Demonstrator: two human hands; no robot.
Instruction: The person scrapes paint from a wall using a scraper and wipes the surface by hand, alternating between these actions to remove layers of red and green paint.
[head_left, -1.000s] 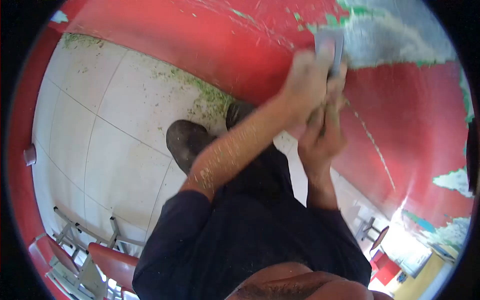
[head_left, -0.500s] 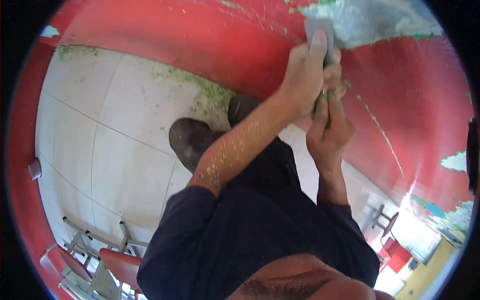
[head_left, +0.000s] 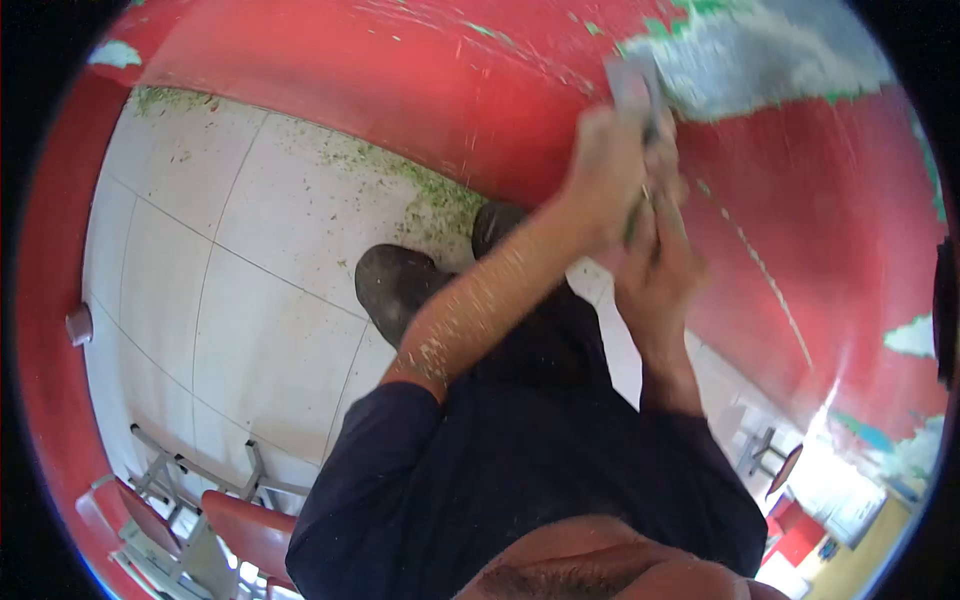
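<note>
- One scraper (head_left: 627, 76) juts ahead of a person's grip, its blade beside the grey patch (head_left: 770, 60) on a red wall (head_left: 800, 200); contact cannot be told.
- Left hand (head_left: 605, 165), nearer the blade, clenches around the scraper, thumb toward the metal.
- Right hand (head_left: 658, 278) pinches lower, about the handle's end, though blur veils the details.
- Long axis runs from the right fingers past the left hand, pointing away from the body.

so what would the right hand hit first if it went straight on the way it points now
The right hand would probably meet the left hand, just ahead on the scraper; blur hides any gap.
</note>
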